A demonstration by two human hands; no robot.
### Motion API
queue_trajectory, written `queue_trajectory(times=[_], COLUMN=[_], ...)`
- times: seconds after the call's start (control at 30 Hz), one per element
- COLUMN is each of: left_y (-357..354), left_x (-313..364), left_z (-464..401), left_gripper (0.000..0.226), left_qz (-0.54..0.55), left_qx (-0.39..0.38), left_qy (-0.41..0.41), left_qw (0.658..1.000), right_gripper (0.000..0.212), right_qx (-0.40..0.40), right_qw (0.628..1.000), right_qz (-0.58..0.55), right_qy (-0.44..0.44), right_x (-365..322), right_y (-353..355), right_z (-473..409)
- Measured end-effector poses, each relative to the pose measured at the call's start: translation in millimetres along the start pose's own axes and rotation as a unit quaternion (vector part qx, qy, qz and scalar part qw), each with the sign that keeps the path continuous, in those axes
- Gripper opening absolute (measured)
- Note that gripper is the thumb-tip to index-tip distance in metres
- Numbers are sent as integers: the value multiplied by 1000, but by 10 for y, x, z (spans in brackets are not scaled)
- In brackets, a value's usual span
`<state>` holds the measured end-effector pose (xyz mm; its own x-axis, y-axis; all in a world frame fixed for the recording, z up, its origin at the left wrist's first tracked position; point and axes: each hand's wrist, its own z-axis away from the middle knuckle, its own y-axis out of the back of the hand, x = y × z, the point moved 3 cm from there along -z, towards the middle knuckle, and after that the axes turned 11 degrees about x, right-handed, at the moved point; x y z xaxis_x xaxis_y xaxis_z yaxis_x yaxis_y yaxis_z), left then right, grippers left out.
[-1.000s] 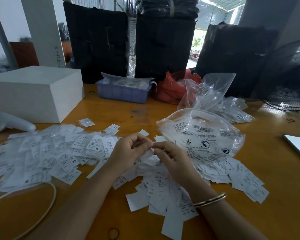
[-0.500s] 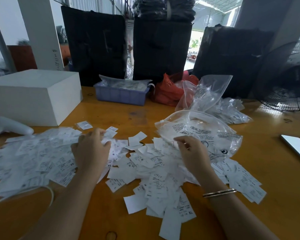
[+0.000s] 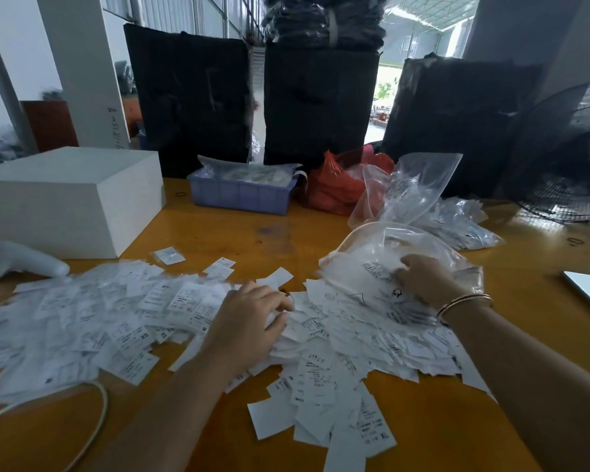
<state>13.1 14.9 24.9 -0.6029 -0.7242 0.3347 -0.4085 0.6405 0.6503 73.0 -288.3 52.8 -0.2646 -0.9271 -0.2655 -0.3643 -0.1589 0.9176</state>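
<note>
White paper labels (image 3: 321, 369) cover most of the near half of the orange wooden surface (image 3: 218, 233). They lie as a thick, tumbled heap in the middle that runs down toward the near edge, and as a thinner spread reaching to the left edge, where size marks such as XS and M can be read. The left hand (image 3: 249, 321) lies on the heap where the two areas meet, its fingers (image 3: 280, 306) curled down and closed on a few labels. The right hand (image 3: 426, 281), with a bangle (image 3: 464, 301) at the wrist, sits on the clear plastic bag (image 3: 389, 253) that rests on the far right part of the heap. Its fingers are bent over the film and seem to grip it, though the blur softens the detail. The bag looks puffed and mostly empty, so I judge that the labels have been tipped out and the sorting has barely begun. No squared stacks show anywhere, and nearly the whole heap is still to be gone through. Toward the far edge stand a white box (image 3: 69, 195), a blue tray (image 3: 239, 195) and a red bag (image 3: 338, 189).
</note>
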Motion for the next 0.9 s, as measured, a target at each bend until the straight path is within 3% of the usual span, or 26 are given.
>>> queue_trajectory(times=[0.07,0.23,0.37,0.53,0.7,0.9], left_y=[-1,-27,-40,-57,-66,-54], left_x=[-12,-15,-14,-27,-19,-13], left_z=[0,15,13,19,32,32], left_gripper=[12,13,13,14,18,19], left_qz=[8,15,30,29,37,34], left_qx=[-1,-4,-9,-20,-47,-49], left_qy=[-1,4,7,11,17,28], left_qw=[1000,1000,999,999,998,998], right_gripper=[24,17,16,19,20,24], right_qx=[-36,35,103,9,79,93], right_qw=[998,996,995,995,986,984], right_qz=[59,77,16,93,128,133], right_qy=[4,28,7,23,70,68], right_x=[-21,-91,-66,-31,-75,-82], right_y=[-61,5,65,2,20,73], right_z=[42,99,124,165,218,211])
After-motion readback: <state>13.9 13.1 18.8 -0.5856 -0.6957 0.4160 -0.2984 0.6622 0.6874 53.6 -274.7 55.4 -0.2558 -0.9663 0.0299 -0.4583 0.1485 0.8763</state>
